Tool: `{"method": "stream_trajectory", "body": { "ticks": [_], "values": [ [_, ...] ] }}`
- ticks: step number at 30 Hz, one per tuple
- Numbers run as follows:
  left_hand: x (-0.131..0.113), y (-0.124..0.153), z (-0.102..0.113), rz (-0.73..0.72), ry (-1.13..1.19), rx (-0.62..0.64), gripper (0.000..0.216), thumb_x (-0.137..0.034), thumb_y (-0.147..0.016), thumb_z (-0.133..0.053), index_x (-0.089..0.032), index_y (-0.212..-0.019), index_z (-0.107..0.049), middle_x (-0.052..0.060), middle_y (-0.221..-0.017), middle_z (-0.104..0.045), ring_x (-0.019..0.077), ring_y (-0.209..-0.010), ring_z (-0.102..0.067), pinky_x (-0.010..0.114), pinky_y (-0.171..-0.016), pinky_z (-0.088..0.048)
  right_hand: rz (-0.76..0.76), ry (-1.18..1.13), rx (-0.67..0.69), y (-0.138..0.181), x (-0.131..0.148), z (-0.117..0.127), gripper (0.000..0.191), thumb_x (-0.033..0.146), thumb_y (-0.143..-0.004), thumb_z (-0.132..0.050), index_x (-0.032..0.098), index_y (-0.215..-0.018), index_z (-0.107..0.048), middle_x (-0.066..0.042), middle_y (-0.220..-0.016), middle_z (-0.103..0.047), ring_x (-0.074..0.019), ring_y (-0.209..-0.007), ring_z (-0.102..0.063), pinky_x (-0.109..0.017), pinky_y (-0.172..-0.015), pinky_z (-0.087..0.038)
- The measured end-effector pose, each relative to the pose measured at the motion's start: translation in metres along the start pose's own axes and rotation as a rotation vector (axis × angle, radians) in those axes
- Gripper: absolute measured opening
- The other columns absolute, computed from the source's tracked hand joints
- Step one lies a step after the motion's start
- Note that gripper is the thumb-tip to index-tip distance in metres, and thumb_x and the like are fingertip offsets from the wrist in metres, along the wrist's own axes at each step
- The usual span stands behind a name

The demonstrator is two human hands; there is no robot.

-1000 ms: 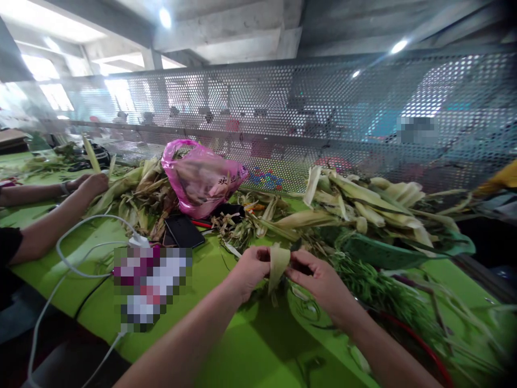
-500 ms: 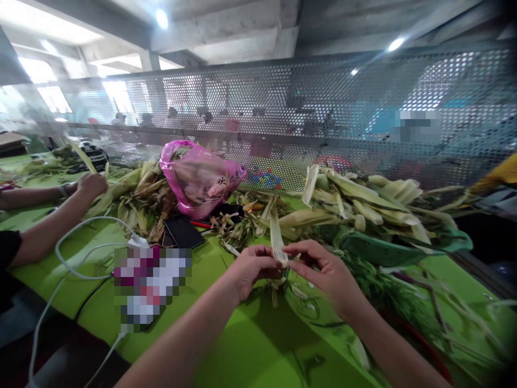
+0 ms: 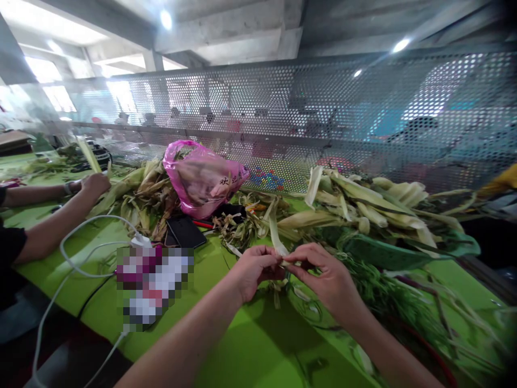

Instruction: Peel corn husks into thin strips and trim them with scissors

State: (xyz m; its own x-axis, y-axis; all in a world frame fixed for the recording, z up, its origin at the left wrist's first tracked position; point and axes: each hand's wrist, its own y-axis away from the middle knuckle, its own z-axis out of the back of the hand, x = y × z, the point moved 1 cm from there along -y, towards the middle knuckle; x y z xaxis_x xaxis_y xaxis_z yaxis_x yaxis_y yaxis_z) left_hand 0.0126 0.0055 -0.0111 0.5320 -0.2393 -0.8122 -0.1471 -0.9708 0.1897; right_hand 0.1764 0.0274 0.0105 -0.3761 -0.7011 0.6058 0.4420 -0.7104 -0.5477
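Over the green table [image 3: 250,345], my left hand [image 3: 254,269] and my right hand [image 3: 325,277] meet at the middle. Both pinch a narrow pale strip of corn husk [image 3: 277,234], which stands up between the fingertips and leans back. More husk scraps hang under the hands. A heap of husked and unhusked corn [image 3: 363,207] lies just beyond my right hand on a green tray [image 3: 379,253].
A pink plastic bag [image 3: 202,178], a dark phone [image 3: 184,231] and a husk pile [image 3: 137,199] lie at the back left. White cables [image 3: 81,253] loop on the left. Another person's arms [image 3: 56,215] rest there. A perforated metal screen [image 3: 323,118] closes the back. Green stalks [image 3: 404,302] lie at right.
The husk strip, folded downward between my hands a second ago, now stands upright. My hands have drawn closer together and pinch it lower.
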Motion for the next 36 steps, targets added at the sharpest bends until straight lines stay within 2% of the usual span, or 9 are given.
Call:
{"method": "stream_trajectory", "body": {
  "ticks": [6, 17, 21, 27, 36],
  "values": [
    [0.0022, -0.0006, 0.001, 0.022, 0.025, -0.015, 0.029, -0.025, -0.062, -0.078, -0.014, -0.073, -0.054, -0.001, -0.061, -0.055, 0.0089, -0.053, -0.053, 0.027, -0.062, -0.051, -0.006, 0.035, -0.014, 0.0008, 0.0032, -0.0017, 0.008, 0.03, -0.084, -0.064, 0.026, -0.088, -0.07, -0.005, -0.087, -0.063, -0.0215, -0.083, -0.061, -0.034, -0.075, -0.05],
    [0.0008, 0.0011, -0.0021, -0.004, 0.052, -0.052, 0.024, -0.02, -0.067, -0.075, -0.014, -0.073, -0.052, -0.001, -0.06, -0.055, 0.0088, -0.053, -0.054, 0.027, -0.064, -0.052, 0.013, -0.011, -0.045, 0.0006, 0.0037, -0.0039, 0.007, 0.023, -0.08, -0.066, 0.026, -0.082, -0.072, -0.004, -0.083, -0.062, -0.0199, -0.079, -0.061, -0.031, -0.07, -0.049],
    [0.001, 0.001, -0.0023, -0.015, 0.036, -0.04, 0.031, -0.026, -0.064, -0.079, -0.014, -0.073, -0.053, -0.001, -0.062, -0.056, 0.0083, -0.054, -0.055, 0.027, -0.065, -0.052, -0.03, -0.028, -0.031, 0.0001, 0.0031, -0.0034, 0.006, 0.027, -0.081, -0.066, 0.025, -0.082, -0.071, -0.005, -0.084, -0.063, -0.0207, -0.08, -0.061, -0.032, -0.071, -0.049],
    [0.0008, 0.0015, -0.0015, -0.054, -0.039, -0.025, 0.037, -0.031, -0.06, -0.082, -0.014, -0.074, -0.053, 0.001, -0.066, -0.06, 0.0095, -0.056, -0.057, 0.027, -0.064, -0.05, -0.142, -0.069, -0.036, 0.0003, 0.0028, -0.0038, 0.015, 0.034, -0.081, -0.066, 0.023, -0.091, -0.069, -0.006, -0.087, -0.065, -0.0201, -0.076, -0.06, -0.032, -0.067, -0.051],
    [0.0, 0.0007, -0.0042, -0.057, -0.035, -0.091, 0.038, -0.032, -0.059, -0.082, -0.015, -0.073, -0.051, -0.002, -0.059, -0.057, 0.0094, -0.052, -0.056, 0.029, -0.064, -0.052, -0.088, -0.086, -0.022, 0.0001, 0.0056, -0.0033, 0.008, 0.031, -0.081, -0.065, 0.024, -0.079, -0.069, -0.005, -0.084, -0.063, -0.0208, -0.081, -0.06, -0.032, -0.073, -0.048]
  ]
}}
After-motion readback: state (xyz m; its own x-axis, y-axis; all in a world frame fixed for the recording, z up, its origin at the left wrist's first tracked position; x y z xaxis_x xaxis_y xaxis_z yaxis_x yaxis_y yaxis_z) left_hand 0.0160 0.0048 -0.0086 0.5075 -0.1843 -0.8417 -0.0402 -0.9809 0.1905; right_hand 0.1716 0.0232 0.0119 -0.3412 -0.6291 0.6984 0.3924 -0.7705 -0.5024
